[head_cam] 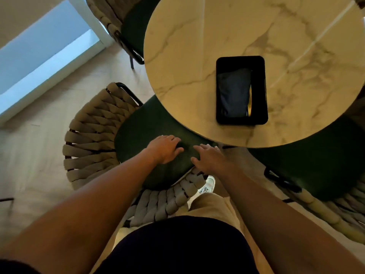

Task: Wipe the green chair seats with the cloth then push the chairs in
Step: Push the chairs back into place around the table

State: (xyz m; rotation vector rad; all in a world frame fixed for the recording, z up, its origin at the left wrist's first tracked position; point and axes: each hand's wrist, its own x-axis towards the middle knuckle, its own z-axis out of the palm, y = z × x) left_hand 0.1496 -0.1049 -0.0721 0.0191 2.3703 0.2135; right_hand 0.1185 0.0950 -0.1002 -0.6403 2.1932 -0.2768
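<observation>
- A round marble table [256,36] fills the upper right of the view; it stands on a pale wood floor [39,155].
- Left of the table, at the far left edge, runs a light blue and white panel [39,56]; what it belongs to cannot be told.
- On the table near its front edge sits a black tray [242,89], with a dark blue cloth [233,93] lying folded inside it.
- Three chairs with green seats and woven rope backs ring the table.
- The near chair [92,139] stands at the table's lower left, its seat [142,131] tucked partly under the tabletop.
- A second chair [316,171] sits at the table's lower right, also partly under the edge.
- A third chair [118,26] stands at the table's upper left.
- The left hand [166,149] rests palm down on the near seat just below the table's rim, fingers spread and relaxed, grasping nothing.
- The right hand [209,159] lies beside it at the seat's front edge, fingers loose and extended, holding nothing.
- The table's overhang covers the far part of the near seat.
- Below the table, the person's beige trousers and a white shoe [207,184] show beside the rope back.
</observation>
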